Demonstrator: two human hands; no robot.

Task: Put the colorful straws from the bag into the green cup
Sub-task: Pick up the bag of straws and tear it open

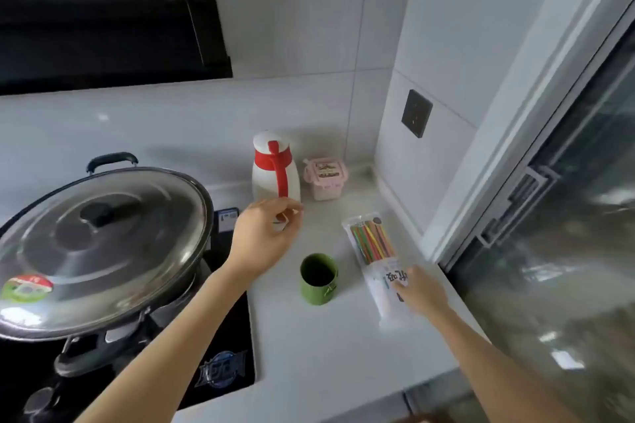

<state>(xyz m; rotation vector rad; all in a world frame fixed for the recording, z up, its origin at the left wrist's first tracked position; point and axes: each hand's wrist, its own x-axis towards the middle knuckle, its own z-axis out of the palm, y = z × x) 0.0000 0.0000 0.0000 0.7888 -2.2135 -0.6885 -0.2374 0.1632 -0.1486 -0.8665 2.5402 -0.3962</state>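
A clear bag (pixel 372 252) of colorful straws (pixel 371 241) lies on the white counter (pixel 326 354), right of a green cup (pixel 319 279) that stands upright and looks to have nothing in it. My right hand (pixel 421 290) rests its fingers on the near, printed end of the bag. My left hand (pixel 264 237) hovers behind and left of the cup, in front of the white jug, fingers curled loosely with nothing clearly held.
A white jug with a red handle (pixel 275 168) and a pink lidded box (pixel 326 178) stand at the back. A large wok with a steel lid (pixel 99 244) sits on the black cooktop at left. A window frame (pixel 515 203) borders the counter at right.
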